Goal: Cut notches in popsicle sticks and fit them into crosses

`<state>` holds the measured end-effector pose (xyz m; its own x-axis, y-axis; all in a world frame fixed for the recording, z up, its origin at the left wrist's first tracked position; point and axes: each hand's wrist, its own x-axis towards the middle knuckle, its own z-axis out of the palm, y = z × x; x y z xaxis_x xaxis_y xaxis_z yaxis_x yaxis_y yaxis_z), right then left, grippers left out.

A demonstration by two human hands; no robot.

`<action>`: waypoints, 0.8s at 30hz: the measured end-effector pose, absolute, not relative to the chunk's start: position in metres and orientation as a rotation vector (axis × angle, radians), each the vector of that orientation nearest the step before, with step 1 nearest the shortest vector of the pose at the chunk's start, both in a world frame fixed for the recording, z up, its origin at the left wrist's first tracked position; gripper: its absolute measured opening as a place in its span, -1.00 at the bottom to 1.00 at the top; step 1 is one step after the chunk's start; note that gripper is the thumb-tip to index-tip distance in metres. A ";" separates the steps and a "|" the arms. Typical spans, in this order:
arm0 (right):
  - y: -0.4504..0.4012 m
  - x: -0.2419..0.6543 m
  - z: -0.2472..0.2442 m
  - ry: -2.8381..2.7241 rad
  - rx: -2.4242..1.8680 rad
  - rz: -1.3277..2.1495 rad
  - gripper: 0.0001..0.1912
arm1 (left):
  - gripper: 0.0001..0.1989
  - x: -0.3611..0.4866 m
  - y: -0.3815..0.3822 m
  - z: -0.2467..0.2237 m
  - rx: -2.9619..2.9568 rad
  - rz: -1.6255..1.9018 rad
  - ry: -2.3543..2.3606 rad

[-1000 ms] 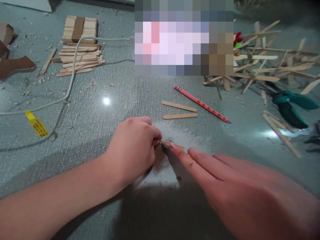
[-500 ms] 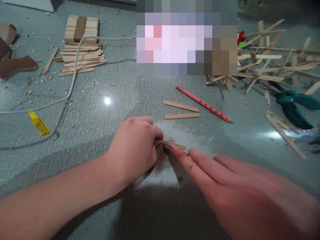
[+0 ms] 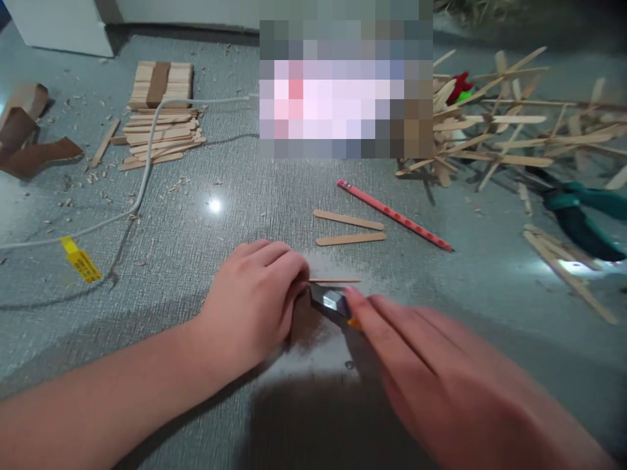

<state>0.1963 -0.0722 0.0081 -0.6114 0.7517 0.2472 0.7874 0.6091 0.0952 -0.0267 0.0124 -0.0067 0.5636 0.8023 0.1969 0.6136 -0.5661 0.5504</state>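
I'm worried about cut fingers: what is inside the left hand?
A thin, straight wooden stick juts from the left hand, beside a grey metal blade. The stick's other end and anything else inside are hidden by curled fingers.

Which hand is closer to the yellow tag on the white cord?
The left hand. It is to the right of the yellow tag and slightly lower in the picture. The right hand is farther right, past the left one.
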 end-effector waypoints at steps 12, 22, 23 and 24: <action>-0.047 0.207 -0.005 -2.415 -1.205 -0.237 -0.87 | -0.88 -0.034 0.002 0.005 2.388 0.954 1.092; -0.055 0.218 -0.014 -2.384 -1.068 -0.428 -0.75 | -0.82 -0.042 -0.006 0.009 2.562 1.140 0.927; -0.055 0.218 -0.014 -2.380 -1.059 -0.426 -0.75 | -0.82 -0.042 -0.006 0.010 2.573 1.145 0.920; -0.054 0.218 -0.015 -2.375 -1.051 -0.425 -0.75 | -0.82 -0.042 -0.005 0.010 2.580 1.148 0.915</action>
